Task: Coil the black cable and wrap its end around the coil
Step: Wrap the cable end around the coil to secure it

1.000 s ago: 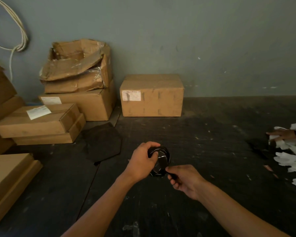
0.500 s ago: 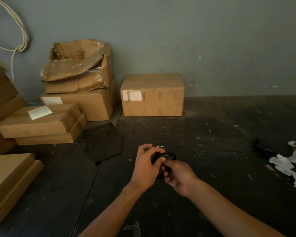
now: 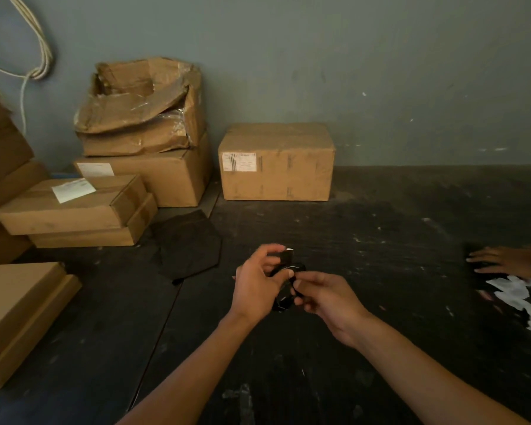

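Two bare forearms reach in from the near edge over a dark, scuffed floor (image 3: 380,240) flecked with pale marks. Between the hands, held above the floor at centre, is the black cable (image 3: 284,297), already gathered into a small, tight coil with a faint sheen. The left hand (image 3: 256,289) has its fingers curled around the coil, with thumb and forefinger pinching a short black end with a whitish tip that stands up at the top. The right hand (image 3: 325,297) pinches the coil's right side with its fingertips.

The coiling looks finished and the wrapping of the end appears to be under way. The next move probably calls for passing that end snugly around the bundle while the other hand keeps the loops from springing apart.

A little farther left lies a flat, matte piece of dark sheet (image 3: 189,245) with angled corners. At the far right edge, another person's hand (image 3: 500,260) rests flat on the floor beside torn scraps of white paper (image 3: 521,297).

On the left, flat brown cardboard boxes (image 3: 71,210) are stacked, plain and smooth. Against the far grey-green wall sit a sealed carton (image 3: 276,162) with a white label and a crushed, open carton (image 3: 141,108) with wrinkled tape. A pale cord (image 3: 40,56) hangs on the wall at the far left.
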`<state>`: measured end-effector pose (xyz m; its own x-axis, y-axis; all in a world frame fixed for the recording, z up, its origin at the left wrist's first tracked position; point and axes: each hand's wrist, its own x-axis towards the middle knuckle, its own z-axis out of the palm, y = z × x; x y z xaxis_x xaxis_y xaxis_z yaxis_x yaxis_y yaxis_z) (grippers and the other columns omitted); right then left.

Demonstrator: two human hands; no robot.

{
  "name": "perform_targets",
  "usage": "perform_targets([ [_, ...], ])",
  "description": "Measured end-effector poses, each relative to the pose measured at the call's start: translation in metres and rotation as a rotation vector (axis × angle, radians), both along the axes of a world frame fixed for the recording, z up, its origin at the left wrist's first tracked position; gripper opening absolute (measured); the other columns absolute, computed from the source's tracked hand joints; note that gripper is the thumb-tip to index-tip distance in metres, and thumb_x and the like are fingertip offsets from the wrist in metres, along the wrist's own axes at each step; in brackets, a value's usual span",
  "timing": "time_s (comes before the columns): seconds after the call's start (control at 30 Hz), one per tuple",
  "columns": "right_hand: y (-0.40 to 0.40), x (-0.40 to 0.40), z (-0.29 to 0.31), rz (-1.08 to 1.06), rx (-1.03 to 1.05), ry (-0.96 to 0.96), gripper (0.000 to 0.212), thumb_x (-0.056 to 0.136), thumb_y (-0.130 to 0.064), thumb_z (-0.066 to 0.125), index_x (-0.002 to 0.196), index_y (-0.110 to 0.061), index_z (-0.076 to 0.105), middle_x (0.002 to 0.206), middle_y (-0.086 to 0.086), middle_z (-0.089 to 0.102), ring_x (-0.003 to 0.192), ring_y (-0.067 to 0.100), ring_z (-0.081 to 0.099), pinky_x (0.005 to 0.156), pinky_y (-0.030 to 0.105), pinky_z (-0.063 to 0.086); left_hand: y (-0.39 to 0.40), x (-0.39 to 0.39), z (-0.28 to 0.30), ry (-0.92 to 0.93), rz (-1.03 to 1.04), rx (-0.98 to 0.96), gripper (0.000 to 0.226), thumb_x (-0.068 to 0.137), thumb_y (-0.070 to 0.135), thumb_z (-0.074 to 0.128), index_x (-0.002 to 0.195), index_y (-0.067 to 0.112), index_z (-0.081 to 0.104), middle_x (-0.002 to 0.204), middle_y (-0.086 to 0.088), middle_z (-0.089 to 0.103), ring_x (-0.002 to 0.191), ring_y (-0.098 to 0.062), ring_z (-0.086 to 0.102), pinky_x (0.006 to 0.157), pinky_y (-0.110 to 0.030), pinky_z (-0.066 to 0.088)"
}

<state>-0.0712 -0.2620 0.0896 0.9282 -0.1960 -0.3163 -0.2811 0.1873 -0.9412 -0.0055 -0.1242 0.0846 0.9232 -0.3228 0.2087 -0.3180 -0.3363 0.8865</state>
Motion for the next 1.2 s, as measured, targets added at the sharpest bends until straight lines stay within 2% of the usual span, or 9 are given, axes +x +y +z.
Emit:
perform_targets([
  [0.13, -0.001, -0.002, 0.002, -0.078, -0.214, -0.105, 0.016, 0.092, -0.007, 0.063, 0.104, -0.017, 0.063, 0.090, 0.008, 0.073, 0.073, 0.014, 0.068, 0.064, 0.026, 0.050, 0.002, 0.004, -0.001, 0.060, 0.035, -0.005, 0.050, 0.075, 0.019, 0.081, 0.108, 0.041, 0.050, 0.091, 0.009, 0.072, 0.093, -0.001, 0.068, 0.101, -0.046, 0.048],
  [0.37, -0.008, -0.006, 0.008, 0.026, -0.071, -0.197, 0.030, 0.085, 0.003, 0.066, 0.111, -0.011, 0.069, 0.106, 0.009, 0.073, 0.098, 0.015, 0.069, 0.081, 0.027, 0.054, 0.007, 0.008, 0.010, 0.146, -0.055, 0.014, 0.053, 0.074, 0.011, 0.082, 0.115, 0.029, 0.053, 0.097, 0.003, 0.077, 0.088, 0.000, 0.071, 0.090, -0.032, 0.056],
  [0.47, -0.009, -0.006, 0.005, 0.039, -0.125, -0.209, 0.033, 0.085, 0.004, 0.067, 0.112, -0.015, 0.068, 0.109, 0.006, 0.072, 0.104, 0.017, 0.068, 0.085, 0.028, 0.055, 0.010, 0.009, 0.013, 0.158, -0.101, 0.062, 0.052, 0.074, 0.011, 0.082, 0.115, 0.028, 0.056, 0.099, 0.002, 0.076, 0.090, -0.001, 0.071, 0.090, -0.029, 0.056],
  [0.6, -0.014, -0.003, 0.001, 0.030, -0.425, -0.274, 0.018, 0.092, -0.009, 0.063, 0.102, -0.022, 0.071, 0.097, -0.001, 0.073, 0.091, 0.010, 0.069, 0.081, 0.028, 0.056, 0.010, 0.006, 0.016, 0.132, -0.138, 0.123, 0.051, 0.073, 0.012, 0.083, 0.115, 0.026, 0.057, 0.101, 0.001, 0.075, 0.090, 0.000, 0.070, 0.085, -0.021, 0.056],
  [0.7, -0.014, 0.000, -0.001, 0.027, -0.695, -0.370, 0.014, 0.091, -0.011, 0.065, 0.096, -0.023, 0.070, 0.088, -0.008, 0.069, 0.081, -0.001, 0.064, 0.073, 0.016, 0.052, 0.008, 0.002, 0.017, 0.121, -0.169, 0.157, 0.054, 0.075, 0.013, 0.081, 0.119, 0.025, 0.054, 0.103, 0.001, 0.074, 0.093, -0.002, 0.070, 0.083, -0.020, 0.055],
  [0.8, -0.016, 0.003, -0.004, 0.003, -0.862, -0.460, 0.014, 0.088, -0.008, 0.069, 0.092, -0.021, 0.070, 0.091, -0.012, 0.061, 0.086, -0.006, 0.059, 0.074, 0.005, 0.044, 0.006, 0.001, 0.019, 0.120, -0.199, 0.186, 0.054, 0.078, 0.013, 0.079, 0.122, 0.027, 0.051, 0.105, 0.001, 0.074, 0.095, -0.003, 0.069, 0.081, -0.018, 0.055],
  [0.97, -0.017, 0.002, -0.007, -0.020, -0.825, -0.470, 0.025, 0.086, -0.006, 0.070, 0.084, -0.031, 0.064, 0.107, -0.014, 0.060, 0.103, -0.009, 0.057, 0.084, 0.002, 0.042, 0.006, 0.000, 0.023, 0.106, -0.228, 0.217, 0.052, 0.080, 0.010, 0.077, 0.120, 0.027, 0.048, 0.108, 0.001, 0.073, 0.097, -0.003, 0.068, 0.079, -0.016, 0.052],
  [1.1, -0.016, 0.002, -0.006, -0.023, -0.732, -0.411, 0.024, 0.085, -0.007, 0.071, 0.091, -0.028, 0.060, 0.090, -0.007, 0.066, 0.085, -0.001, 0.062, 0.072, 0.016, 0.049, 0.007, 0.001, 0.023, 0.099, -0.249, 0.236, 0.048, 0.080, 0.008, 0.075, 0.115, 0.025, 0.048, 0.105, 0.003, 0.073, 0.083, 0.007, 0.066, 0.068, -0.008, 0.050],
  [1.2, -0.015, 0.003, -0.006, -0.017, -0.681, -0.348, 0.026, 0.086, -0.008, 0.070, 0.104, -0.025, 0.062, 0.091, -0.006, 0.066, 0.086, 0.001, 0.063, 0.073, 0.019, 0.049, 0.007, 0.004, 0.020, 0.100, -0.252, 0.238, 0.045, 0.080, 0.008, 0.076, 0.112, 0.023, 0.047, 0.105, 0.003, 0.073, 0.077, 0.012, 0.063, 0.063, -0.005, 0.048],
])
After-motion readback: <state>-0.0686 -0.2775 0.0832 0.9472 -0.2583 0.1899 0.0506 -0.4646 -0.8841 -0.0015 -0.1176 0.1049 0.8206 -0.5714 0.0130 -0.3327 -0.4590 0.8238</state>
